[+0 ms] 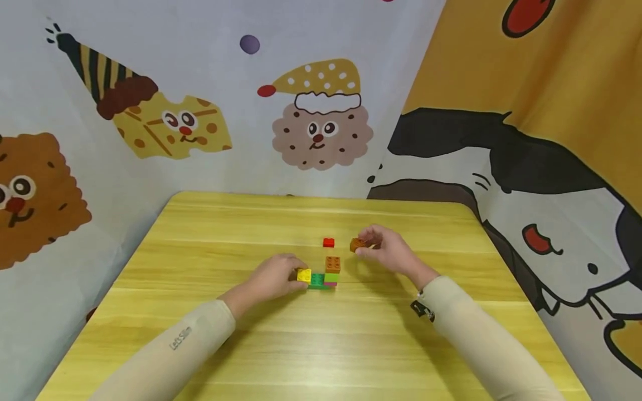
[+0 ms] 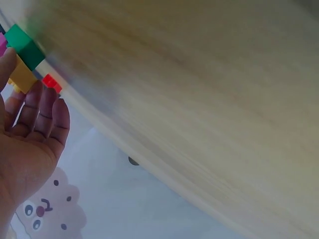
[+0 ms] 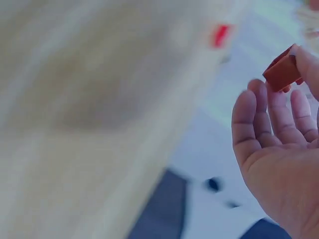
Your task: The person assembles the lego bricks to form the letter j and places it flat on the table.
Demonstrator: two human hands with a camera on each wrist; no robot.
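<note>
My left hand (image 1: 273,275) pinches the yellow toy brick (image 1: 304,275) between thumb and fingers. This brick sits at the left end of a small built piece. Beside it is a green brick (image 1: 317,279). The right end is a stack with a pink layer (image 1: 330,284), a lime green brick (image 1: 332,277) and an orange-brown brick (image 1: 332,264) on top. My right hand (image 1: 388,250) holds another orange-brown brick (image 3: 283,72) between thumb and fingertips, to the right of the stack and apart from it. Its hollow underside partly shows in the right wrist view.
A small red brick (image 1: 328,243) lies alone behind the stack. The wooden table (image 1: 251,223) has its back edge against a white cloth (image 1: 210,178) printed with cartoon figures. A yellow-brown cloth (image 1: 461,72) hangs at the right.
</note>
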